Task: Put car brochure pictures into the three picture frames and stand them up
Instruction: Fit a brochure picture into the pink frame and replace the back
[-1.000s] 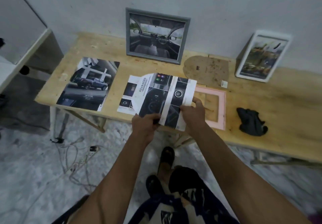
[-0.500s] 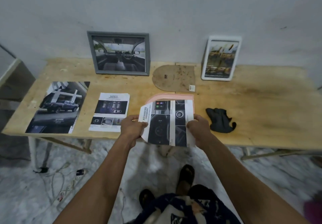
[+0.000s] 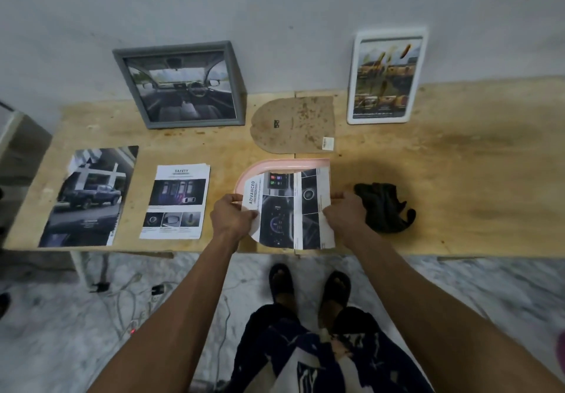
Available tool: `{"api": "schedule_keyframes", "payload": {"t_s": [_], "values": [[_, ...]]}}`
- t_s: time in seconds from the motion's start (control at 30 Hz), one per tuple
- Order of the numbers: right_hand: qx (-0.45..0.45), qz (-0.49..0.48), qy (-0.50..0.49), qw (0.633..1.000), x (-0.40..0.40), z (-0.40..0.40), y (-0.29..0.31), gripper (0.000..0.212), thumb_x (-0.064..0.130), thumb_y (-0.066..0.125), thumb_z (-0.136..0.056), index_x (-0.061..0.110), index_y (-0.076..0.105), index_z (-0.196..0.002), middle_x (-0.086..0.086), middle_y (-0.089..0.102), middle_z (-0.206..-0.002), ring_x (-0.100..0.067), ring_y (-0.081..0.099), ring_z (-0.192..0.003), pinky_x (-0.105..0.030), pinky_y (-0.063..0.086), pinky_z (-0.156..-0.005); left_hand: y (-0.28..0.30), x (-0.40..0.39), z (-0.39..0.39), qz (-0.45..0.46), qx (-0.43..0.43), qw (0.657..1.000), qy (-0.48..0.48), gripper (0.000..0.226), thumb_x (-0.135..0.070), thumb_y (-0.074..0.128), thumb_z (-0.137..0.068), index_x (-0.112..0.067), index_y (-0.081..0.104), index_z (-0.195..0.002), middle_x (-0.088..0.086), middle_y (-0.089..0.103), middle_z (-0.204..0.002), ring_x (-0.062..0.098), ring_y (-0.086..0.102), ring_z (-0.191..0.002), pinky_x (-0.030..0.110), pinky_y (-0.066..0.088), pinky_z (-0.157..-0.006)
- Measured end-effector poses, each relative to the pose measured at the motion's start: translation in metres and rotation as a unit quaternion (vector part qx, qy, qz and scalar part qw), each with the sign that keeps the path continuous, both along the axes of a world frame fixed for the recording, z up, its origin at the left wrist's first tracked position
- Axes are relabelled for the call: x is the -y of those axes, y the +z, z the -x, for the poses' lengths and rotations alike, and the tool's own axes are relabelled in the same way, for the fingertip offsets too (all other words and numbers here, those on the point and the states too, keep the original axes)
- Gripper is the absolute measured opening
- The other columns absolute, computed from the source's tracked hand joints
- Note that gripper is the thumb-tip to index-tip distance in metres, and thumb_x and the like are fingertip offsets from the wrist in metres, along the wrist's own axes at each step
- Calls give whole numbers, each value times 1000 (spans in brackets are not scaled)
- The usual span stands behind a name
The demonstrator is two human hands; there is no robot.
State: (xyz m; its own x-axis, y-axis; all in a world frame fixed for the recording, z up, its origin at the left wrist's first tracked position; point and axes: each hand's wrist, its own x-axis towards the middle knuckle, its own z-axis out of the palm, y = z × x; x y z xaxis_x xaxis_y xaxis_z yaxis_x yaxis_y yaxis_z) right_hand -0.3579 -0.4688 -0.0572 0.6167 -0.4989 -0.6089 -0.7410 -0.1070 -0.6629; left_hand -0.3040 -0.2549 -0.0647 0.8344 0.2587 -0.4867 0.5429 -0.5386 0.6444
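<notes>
Both hands, left (image 3: 234,217) and right (image 3: 345,214), pinch 1 brochure picture (image 3: 290,209) over 1 pink frame (image 3: 276,164) lying flat. 2 filled frames, grey (image 3: 180,85) and white (image 3: 385,77), lean on the wall; 2 brochures (image 3: 175,203) rest on the wooden worktop (image 3: 458,160).

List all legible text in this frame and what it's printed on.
"ADVANCED": runs up the left edge of the cut-out brochure page, held by the left hand and right hand over the pink frame.
"SAFETY": heading of the brochure sheet lying on the table.
Too blurred to read: small print on both sheets, truck brochure caption, white frame picture, backing board sticker.
</notes>
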Motion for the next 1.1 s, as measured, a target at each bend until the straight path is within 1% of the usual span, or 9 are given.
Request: {"api": "schedule_keyframes", "payload": {"t_s": [0.17, 0.27, 0.43, 0.53, 0.73, 0.8, 0.9, 0.97, 1.1], "values": [[-21, 35, 6, 999, -8, -19, -4, 34, 4, 61, -86, 25, 58, -113, 2, 63, -104, -15, 62, -79, -26, 54, -59, -12, -7, -24, -17, -17, 999, -32, 43, -6, 84, -76, -15, 63, -112, 11, 71, -114, 29, 67, -100, 45, 59, -88], [-31, 35, 4, 999, -9, -29, -6, 38, 3, 59, -89, 21, 56, -121, -5, 63, -116, -20, 64, -92, -31, 56, -69, -16, -9, -36, -23, -15, 998, -52, 45, -4, 83, -76, -13, 64, -116, 11, 72, -115, 26, 68, -97, 40, 60, -86], [-24, 66, 21, 997, -13, -41, -16, 38, 0, 58, -88, 13, 55, -124, -9, 61, -121, -17, 54, -90, -31, 52, -76, -23, -11, -50, -51, -14, 992, -112, 54, -8, 84, -75, -9, 62, -124, 12, 70, -120, 27, 67, -102, 34, 56, -79], [-23, 89, 28, 995, -16, -40, -25, 35, -2, 58, -84, 13, 55, -116, -7, 60, -115, -19, 55, -89, -31, 49, -70, -26, -12, -53, -74, -23, 986, -147, 61, -11, 84, -76, -8, 59, -131, 12, 68, -125, 28, 66, -107, 31, 53, -78], [-20, 162, 88, 983, -16, -37, -40, 50, 3, 58, -84, 18, 46, -130, -9, 51, -126, -27, 55, -106, -33, 43, -72, -34, -16, -52, -160, -15, 957, -240, 64, -25, 87, -75, -7, 57, -128, 17, 60, -126, 34, 59, -111, 41, 54, -88], [-30, 206, 134, 969, -18, -35, -42, 57, 8, 61, -85, 21, 42, -137, -10, 45, -134, -30, 46, -121, -40, 46, -85, -35, -18, -50, -181, 0, 947, -265, 72, -35, 86, -75, -11, 51, -133, 16, 52, -130, 34, 52, -117, 45, 52, -94], [-12, 266, 238, 934, -21, -29, -43, 61, 27, 63, -89, 27, 37, -144, -3, 36, -148, -29, 29, -135, -48, 38, -102, -35, -20, -49, -185, 12, 932, -311, 88, -48, 84, -74, -23, 41, -147, 11, 37, -146, 34, 37, -131, 50, 44, -104], [-36, 292, 317, 902, -23, -26, -46, 65, 39, 61, -91, 35, 30, -147, 2, 23, -157, -31, 19, -140, -50, 30, -106, -36, -19, -49, -191, -2, 915, -355, 94, -51, 83, -74, -27, 36, -152, 9, 28, -154, 35, 28, -137, 51, 40, -107], [-84, 295, 379, 873, -25, -25, -52, 74, 36, 60, -91, 41, 16, -151, 5, 6, -162, -34, 3, -146, -54, 23, -109, -39, -16, -48, -209, -15, 897, -389, 98, -52, 81, -75, -28, 31, -156, 8, 22, -156, 34, 24, -141, 50, 37, -109]]}}
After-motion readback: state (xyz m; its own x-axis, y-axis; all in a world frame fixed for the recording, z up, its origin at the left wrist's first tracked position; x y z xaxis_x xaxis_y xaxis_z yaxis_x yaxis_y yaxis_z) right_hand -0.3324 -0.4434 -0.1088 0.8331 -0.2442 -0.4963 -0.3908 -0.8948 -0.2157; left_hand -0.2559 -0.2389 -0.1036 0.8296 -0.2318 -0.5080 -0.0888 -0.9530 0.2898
